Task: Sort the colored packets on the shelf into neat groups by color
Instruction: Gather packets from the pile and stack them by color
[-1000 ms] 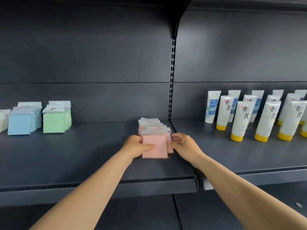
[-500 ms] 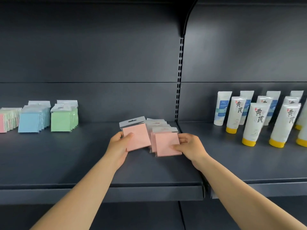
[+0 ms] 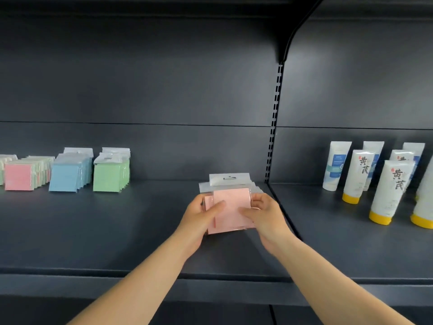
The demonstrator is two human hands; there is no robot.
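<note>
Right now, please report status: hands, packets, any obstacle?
Left hand and right hand both gripping the pink packets. Blue stack and green stack grouped far left. Shelf between clear, no obstacle.

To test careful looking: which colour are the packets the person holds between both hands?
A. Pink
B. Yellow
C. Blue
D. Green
A: the left hand and right hand clasp a bunch of pink packets; the blue packets and green packets stand untouched further left.
</note>
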